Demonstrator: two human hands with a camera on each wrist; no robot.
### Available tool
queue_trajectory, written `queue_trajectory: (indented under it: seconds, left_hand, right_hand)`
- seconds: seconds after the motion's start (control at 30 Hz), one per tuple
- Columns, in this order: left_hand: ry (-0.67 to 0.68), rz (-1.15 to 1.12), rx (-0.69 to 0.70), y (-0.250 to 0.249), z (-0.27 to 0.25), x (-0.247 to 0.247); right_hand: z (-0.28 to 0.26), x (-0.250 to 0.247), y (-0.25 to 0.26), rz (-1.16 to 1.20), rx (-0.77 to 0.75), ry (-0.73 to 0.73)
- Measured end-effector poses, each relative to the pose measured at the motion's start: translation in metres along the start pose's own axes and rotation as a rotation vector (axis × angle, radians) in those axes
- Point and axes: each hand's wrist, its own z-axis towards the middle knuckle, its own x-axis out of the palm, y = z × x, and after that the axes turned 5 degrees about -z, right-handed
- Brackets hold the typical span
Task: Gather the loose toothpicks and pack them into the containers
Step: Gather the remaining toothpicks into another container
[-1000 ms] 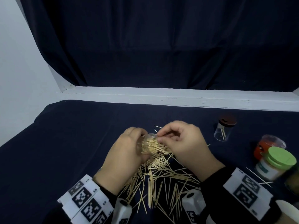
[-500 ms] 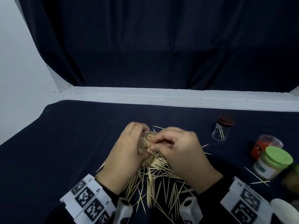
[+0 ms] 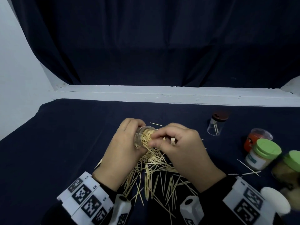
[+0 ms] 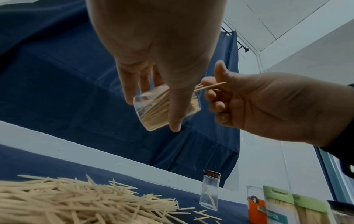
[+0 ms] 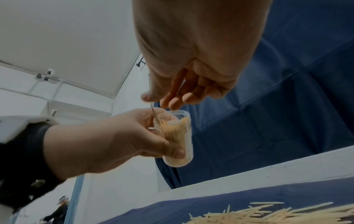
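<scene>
My right hand (image 3: pixel 181 150) pinches a toothpick (image 4: pixel 210 86), its tip at the mouth of the jar (image 3: pixel 141 137) my left hand (image 3: pixel 123 151) grips tilted at nine o'clock of it. I judge this mid-packing: next I must slide the stick in straight among the crowded ones. The loose pile (image 3: pixel 152 172) lies at six o'clock on the counter (image 3: pixel 65 135).

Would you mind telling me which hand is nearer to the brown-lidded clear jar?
Right. The right hand is beside the brown-lidded jar, separated by bare cloth; the left hand is beyond it, holding the packed container.
</scene>
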Motion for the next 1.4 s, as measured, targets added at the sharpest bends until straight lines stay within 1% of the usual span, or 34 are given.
queue_trajectory:
  seconds: [0.07,0.13,0.2,0.27,0.37,0.43,0.57,0.63,0.67,0.7,0.73,0.8,0.83,0.87,0.9,1.0,1.1,1.23,1.33,1.4]
  left_hand:
    - [-0.002,-0.024,-0.005,-0.004,-0.003,0.000]
    - [0.008,-0.041,-0.002,-0.009,-0.007,0.000]
    - [0.024,-0.049,0.004,-0.011,-0.010,0.001]
    - [0.024,-0.061,0.007,-0.012,-0.012,0.001]
    - [0.030,-0.072,-0.015,-0.015,-0.014,0.001]
    - [0.054,-0.071,-0.014,-0.019,-0.015,0.004]
    - [0.093,-0.067,0.028,-0.026,-0.020,0.007]
    - [0.100,-0.041,0.012,-0.022,-0.020,0.004]
    - [0.098,-0.021,-0.006,-0.019,-0.020,0.000]
    - [0.093,0.005,-0.027,-0.014,-0.020,-0.005]
    - [0.085,0.036,-0.047,-0.010,-0.019,-0.011]
    - [0.069,0.091,-0.082,-0.002,-0.021,-0.021]
    - [0.061,0.104,-0.093,0.002,-0.024,-0.025]
    - [0.054,0.110,-0.103,0.004,-0.026,-0.028]
    - [0.051,0.113,-0.114,0.007,-0.029,-0.029]
    - [0.057,0.105,-0.135,0.010,-0.033,-0.029]
    - [0.072,0.094,-0.144,0.011,-0.033,-0.028]
    - [0.086,0.075,-0.156,0.012,-0.033,-0.025]
    - [0.100,0.072,-0.171,0.012,-0.033,-0.024]
    - [0.108,0.089,-0.174,0.013,-0.032,-0.024]
  right_hand:
    - [-0.004,0.002,-0.001,-0.037,-0.029,0.041]
    - [-0.006,0.003,-0.001,-0.046,-0.046,0.021]
    - [-0.009,-0.001,0.002,0.047,-0.013,0.019]
    - [-0.012,-0.008,0.007,0.134,0.014,0.061]
    - [-0.017,-0.014,0.007,0.066,-0.010,0.149]
    - [-0.017,-0.012,0.002,0.017,-0.005,0.114]
    - [-0.025,-0.013,0.000,-0.009,0.054,0.019]
    - [-0.033,-0.019,0.000,0.018,0.125,-0.002]
    - [-0.038,-0.023,-0.001,-0.004,0.184,0.013]
    - [-0.042,-0.028,-0.003,-0.102,0.251,0.074]
    - [-0.047,-0.033,-0.005,-0.271,0.311,0.196]
    - [-0.056,-0.038,-0.006,-0.607,0.398,0.539]
    - [-0.060,-0.037,-0.004,-0.722,0.404,0.679]
    - [-0.063,-0.033,0.000,-0.804,0.386,0.781]
    - [-0.065,-0.028,0.004,-0.860,0.353,0.848]
    - [-0.069,-0.009,0.011,-0.966,0.242,0.950]
    - [-0.065,0.002,0.011,-0.958,0.249,1.022]
    - [-0.057,0.002,0.008,-0.872,0.297,1.041]
    - [-0.048,0.004,-0.001,-0.854,0.294,1.081]
    - [-0.041,0.008,-0.011,-0.881,0.302,1.013]
